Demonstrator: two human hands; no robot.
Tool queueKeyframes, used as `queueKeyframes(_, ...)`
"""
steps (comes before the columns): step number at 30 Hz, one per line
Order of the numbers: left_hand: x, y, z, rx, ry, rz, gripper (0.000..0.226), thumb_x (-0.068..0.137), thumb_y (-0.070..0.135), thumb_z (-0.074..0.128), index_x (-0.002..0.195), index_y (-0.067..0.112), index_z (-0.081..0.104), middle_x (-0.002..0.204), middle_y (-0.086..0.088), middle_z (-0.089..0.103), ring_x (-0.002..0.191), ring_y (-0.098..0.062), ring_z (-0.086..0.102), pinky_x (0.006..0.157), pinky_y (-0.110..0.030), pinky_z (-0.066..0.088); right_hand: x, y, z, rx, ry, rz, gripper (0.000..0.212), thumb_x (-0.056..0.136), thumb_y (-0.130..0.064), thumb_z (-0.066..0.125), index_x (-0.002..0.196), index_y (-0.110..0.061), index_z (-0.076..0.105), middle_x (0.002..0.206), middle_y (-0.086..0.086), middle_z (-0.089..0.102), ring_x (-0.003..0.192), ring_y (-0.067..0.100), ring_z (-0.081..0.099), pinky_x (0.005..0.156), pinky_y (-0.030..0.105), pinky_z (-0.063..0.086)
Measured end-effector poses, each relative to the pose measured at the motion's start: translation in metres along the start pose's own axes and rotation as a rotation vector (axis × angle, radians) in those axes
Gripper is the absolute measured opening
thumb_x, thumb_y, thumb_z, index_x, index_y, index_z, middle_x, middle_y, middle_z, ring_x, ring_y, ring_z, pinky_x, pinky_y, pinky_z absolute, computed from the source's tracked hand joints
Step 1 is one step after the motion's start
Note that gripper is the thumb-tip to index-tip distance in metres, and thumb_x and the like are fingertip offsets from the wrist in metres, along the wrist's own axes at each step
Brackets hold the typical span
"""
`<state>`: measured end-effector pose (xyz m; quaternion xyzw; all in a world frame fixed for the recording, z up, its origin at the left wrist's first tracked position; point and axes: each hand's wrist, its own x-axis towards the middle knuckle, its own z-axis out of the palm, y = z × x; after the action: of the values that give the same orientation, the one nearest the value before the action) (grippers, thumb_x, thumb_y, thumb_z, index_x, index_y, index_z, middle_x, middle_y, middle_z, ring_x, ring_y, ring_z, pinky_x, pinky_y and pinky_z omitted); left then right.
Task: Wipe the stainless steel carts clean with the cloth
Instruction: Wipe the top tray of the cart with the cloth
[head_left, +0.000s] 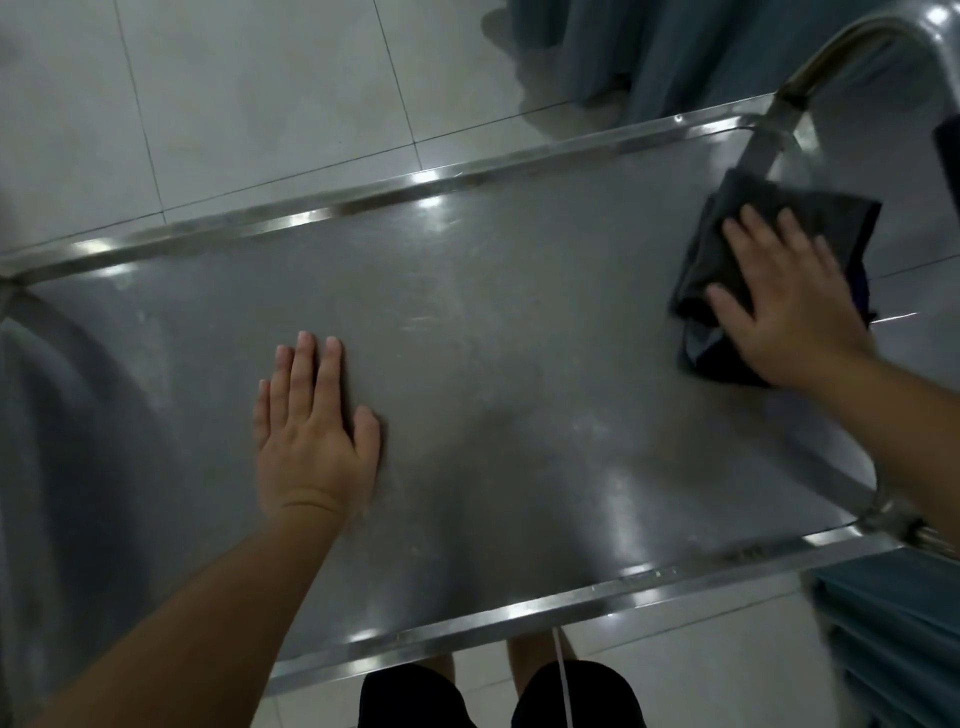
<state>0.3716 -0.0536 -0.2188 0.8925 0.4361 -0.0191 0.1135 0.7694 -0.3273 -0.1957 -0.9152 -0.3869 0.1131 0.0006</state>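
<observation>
My right hand (795, 312), fingers spread flat, presses dark crumpled cloth (748, 244) at far right corner of stainless steel cart top (493, 322). Left hand (311, 436), fingers together, flat mid-top, braces cart. Advice: even pressure, overlapping strokes toward left edge, catch raised rim.

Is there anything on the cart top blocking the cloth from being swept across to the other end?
Only the left hand, resting flat mid-surface. Otherwise the cart top looks bare between it and the cloth under the right hand.
</observation>
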Motion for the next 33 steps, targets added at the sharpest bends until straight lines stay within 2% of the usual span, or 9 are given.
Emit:
queueKeyframes(4, 0.000, 0.000, 0.001, -0.008, 0.005, -0.004, 0.078, 0.097, 0.046, 0.036, 0.170, 0.026, 0.018, 0.178, -0.001, 0.011, 0.164, -0.020, 0.003, 0.133, -0.046, 0.005, -0.129, 0.022, 0.031, -0.020, -0.040, 0.013, 0.075, 0.103, -0.068, 0.020, 0.167, -0.031, 0.007, 0.175, -0.008, 0.003, 0.161, 0.022, -0.002, 0.127, 0.055, 0.012)
queueKeyframes(7, 0.000, 0.000, 0.001, -0.011, 0.014, 0.002, 0.078, 0.097, 0.046, 0.036, 0.170, 0.027, 0.017, 0.178, -0.001, 0.011, 0.164, -0.019, 0.003, 0.133, -0.046, 0.005, -0.214, 0.036, 0.048, -0.040, -0.068, -0.007, 0.076, 0.103, -0.065, 0.025, 0.167, -0.023, 0.015, 0.174, 0.000, 0.012, 0.160, 0.032, 0.008, 0.122, 0.065, 0.020)
queueKeyframes(9, 0.000, -0.001, 0.002, -0.009, 0.022, 0.014, 0.078, 0.097, 0.046, 0.036, 0.170, 0.025, 0.019, 0.178, -0.002, 0.012, 0.164, -0.021, 0.004, 0.132, -0.046, 0.005, -0.231, 0.038, 0.048, -0.053, -0.110, -0.014, 0.076, 0.104, -0.063, 0.026, 0.166, -0.021, 0.018, 0.174, 0.002, 0.016, 0.159, 0.035, 0.012, 0.121, 0.066, 0.022)
queueKeyframes(14, 0.001, -0.004, 0.004, 0.008, 0.046, 0.043, 0.076, 0.099, 0.044, 0.036, 0.170, 0.020, 0.021, 0.178, -0.006, 0.014, 0.164, -0.024, 0.007, 0.132, -0.048, 0.006, -0.184, 0.021, 0.035, -0.050, -0.145, -0.079, 0.077, 0.103, -0.064, 0.020, 0.166, -0.021, 0.019, 0.174, 0.000, 0.017, 0.160, 0.031, 0.007, 0.126, 0.060, 0.013)
queueKeyframes(19, 0.001, -0.005, 0.004, 0.035, 0.037, 0.065, 0.078, 0.098, 0.044, 0.035, 0.169, 0.015, 0.022, 0.177, -0.009, 0.013, 0.164, -0.027, 0.007, 0.132, -0.051, 0.008, -0.039, -0.017, 0.018, -0.059, -0.058, -0.147, 0.073, 0.101, -0.060, 0.029, 0.166, -0.029, 0.016, 0.173, -0.005, 0.017, 0.160, 0.026, 0.010, 0.128, 0.052, 0.010)
queueKeyframes(22, 0.001, -0.006, 0.004, 0.046, 0.025, 0.071, 0.078, 0.098, 0.045, 0.035, 0.170, 0.016, 0.020, 0.177, -0.009, 0.012, 0.165, -0.027, 0.005, 0.132, -0.051, 0.007, 0.054, -0.038, 0.005, -0.034, -0.051, -0.087, 0.074, 0.101, -0.065, 0.020, 0.166, -0.032, 0.003, 0.175, -0.009, 0.003, 0.161, 0.021, 0.000, 0.128, 0.049, 0.002)
queueKeyframes(25, 0.002, -0.008, 0.006, 0.056, 0.039, 0.075, 0.078, 0.098, 0.045, 0.035, 0.170, 0.016, 0.021, 0.177, -0.009, 0.013, 0.164, -0.027, 0.007, 0.132, -0.050, 0.007, 0.108, -0.059, -0.002, 0.027, -0.012, 0.040, 0.076, 0.099, -0.066, 0.014, 0.165, -0.033, -0.003, 0.174, -0.010, -0.007, 0.160, 0.023, -0.005, 0.127, 0.050, -0.002)
queueKeyframes(29, 0.004, -0.010, 0.006, 0.054, 0.046, 0.057, 0.079, 0.097, 0.046, 0.037, 0.170, 0.020, 0.019, 0.178, -0.006, 0.013, 0.165, -0.025, 0.006, 0.132, -0.048, 0.006, 0.099, -0.073, -0.001, 0.064, -0.016, 0.093, 0.076, 0.099, -0.066, 0.013, 0.166, -0.032, -0.001, 0.174, -0.010, -0.006, 0.160, 0.023, -0.005, 0.128, 0.051, -0.001)
queueKeyframes(33, 0.002, -0.009, 0.008, 0.048, 0.026, 0.045, 0.081, 0.097, 0.047, 0.037, 0.170, 0.021, 0.017, 0.178, -0.005, 0.011, 0.165, -0.023, 0.003, 0.132, -0.048, 0.005, -0.001, -0.071, 0.015, 0.032, -0.035, -0.036, 0.072, 0.104, -0.058, 0.026, 0.167, -0.027, 0.010, 0.175, -0.005, 0.007, 0.160, 0.026, 0.005, 0.127, 0.053, 0.008)
